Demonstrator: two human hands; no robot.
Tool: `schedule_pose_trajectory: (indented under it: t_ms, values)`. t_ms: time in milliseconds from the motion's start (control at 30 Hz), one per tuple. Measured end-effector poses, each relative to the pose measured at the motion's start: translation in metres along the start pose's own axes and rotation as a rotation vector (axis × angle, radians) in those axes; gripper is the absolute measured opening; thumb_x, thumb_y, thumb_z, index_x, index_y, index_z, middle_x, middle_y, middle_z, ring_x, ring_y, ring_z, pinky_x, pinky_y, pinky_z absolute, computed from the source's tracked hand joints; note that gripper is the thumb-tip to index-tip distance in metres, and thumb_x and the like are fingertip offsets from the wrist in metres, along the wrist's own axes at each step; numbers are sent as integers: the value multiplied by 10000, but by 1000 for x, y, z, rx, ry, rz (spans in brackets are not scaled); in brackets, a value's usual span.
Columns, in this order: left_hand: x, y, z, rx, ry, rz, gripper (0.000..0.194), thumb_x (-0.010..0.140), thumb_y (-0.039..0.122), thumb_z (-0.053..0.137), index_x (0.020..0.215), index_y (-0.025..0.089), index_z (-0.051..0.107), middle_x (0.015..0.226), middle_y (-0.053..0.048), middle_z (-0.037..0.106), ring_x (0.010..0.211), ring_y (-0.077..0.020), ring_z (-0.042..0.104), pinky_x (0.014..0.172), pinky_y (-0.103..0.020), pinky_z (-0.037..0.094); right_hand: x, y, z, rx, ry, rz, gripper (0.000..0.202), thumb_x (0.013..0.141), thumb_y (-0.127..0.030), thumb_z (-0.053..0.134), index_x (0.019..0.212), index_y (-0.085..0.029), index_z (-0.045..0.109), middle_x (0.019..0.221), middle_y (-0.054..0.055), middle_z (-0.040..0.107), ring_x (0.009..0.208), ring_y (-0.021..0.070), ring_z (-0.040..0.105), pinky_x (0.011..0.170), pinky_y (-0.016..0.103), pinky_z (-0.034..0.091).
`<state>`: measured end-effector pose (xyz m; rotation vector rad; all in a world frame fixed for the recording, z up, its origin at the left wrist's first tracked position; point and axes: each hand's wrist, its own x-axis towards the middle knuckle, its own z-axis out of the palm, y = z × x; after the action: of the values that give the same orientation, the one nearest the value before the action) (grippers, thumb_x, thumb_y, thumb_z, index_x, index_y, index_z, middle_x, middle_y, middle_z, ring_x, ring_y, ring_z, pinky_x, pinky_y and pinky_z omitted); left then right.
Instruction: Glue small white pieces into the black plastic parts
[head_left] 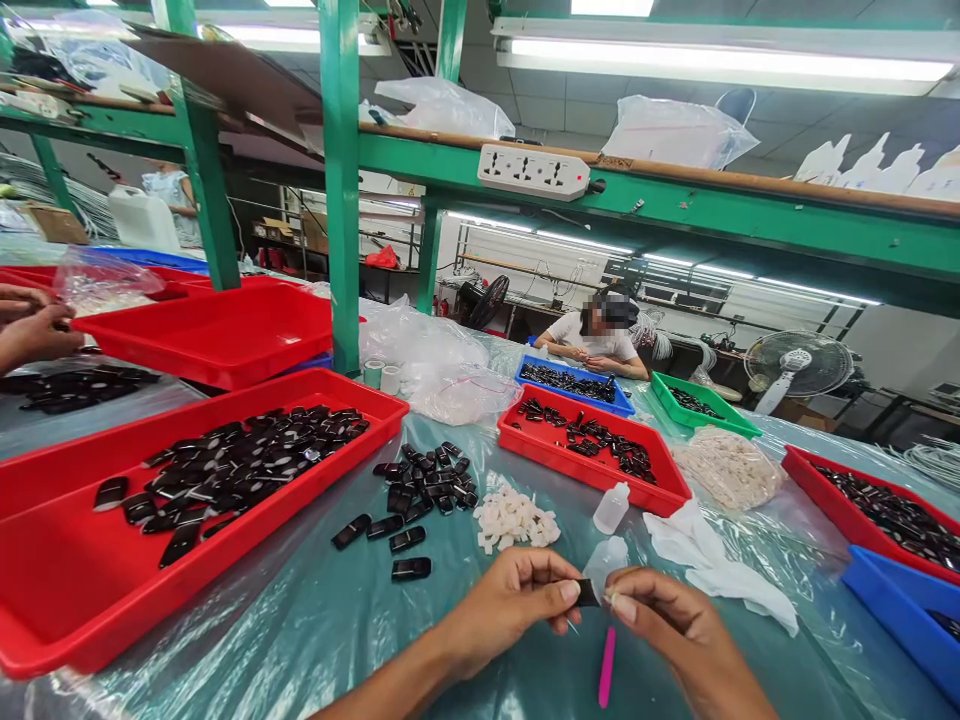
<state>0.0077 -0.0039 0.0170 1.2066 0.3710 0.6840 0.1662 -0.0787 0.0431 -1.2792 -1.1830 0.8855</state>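
Note:
My left hand [517,597] pinches a small black plastic piece [586,593] between thumb and fingers. Close beside it, the thumb and fingertips of my right hand [671,622] are pressed together at the piece's right end; what they grip is too small to make out. Under the hands lies a bright pink stick-like tool [607,668]. Just beyond them are a translucent bottle [606,560], partly hidden, and a small white squeeze bottle [611,508]. A heap of small whitish parts [516,518] and a pile of black pieces [431,480] lie left of the bottles.
A large red tray [60,615] of black pieces fills the left side; a smaller red tray [660,492] sits ahead. White tissue [724,575] and a blue bin [885,600] are rightward. A green post [341,200] rises ahead. A co-worker [596,335] sits opposite; another person's hands [34,325] show left.

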Motion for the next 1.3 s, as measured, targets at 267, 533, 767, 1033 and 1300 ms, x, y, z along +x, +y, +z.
schedule_pose_trajectory:
  t_ms: [267,533,767,1033,1300]
  values:
    - [-2,4,1,42,-5,17,369,672,446,707,838,116,689,649,-11,592,576,-84,496,597,-204,382,2,5,-1,43,-26,116,240,602,-447,730,599,-216,667,638,-11,599,634,129,482,581,205,376]
    - [0,1,0,70,22,55,348,637,424,738,792,114,706,587,0,585,520,-72,499,536,-184,370,1,10,3,416,-85,334,284,505,-387,832,679,-191,724,720,25,719,721,175,657,794,320,489]
    - [1,1,0,24,30,53,353,609,424,757,763,109,712,590,-18,619,504,-74,502,529,-188,389,0,15,8,631,-135,403,276,483,-293,864,688,-163,732,639,16,722,656,142,677,772,302,531]
    - [1,1,0,6,18,31,339,617,411,754,763,108,716,561,-13,607,490,-73,508,527,-190,392,-1,15,14,654,-165,409,270,487,-304,862,679,-173,725,689,40,731,692,164,689,759,289,528]
    - [3,5,-6,-36,69,9,321,608,355,775,813,112,727,615,-9,600,526,-64,479,552,-184,367,-4,36,31,249,204,-58,255,597,-455,756,705,-225,735,721,22,694,697,165,646,667,256,533]
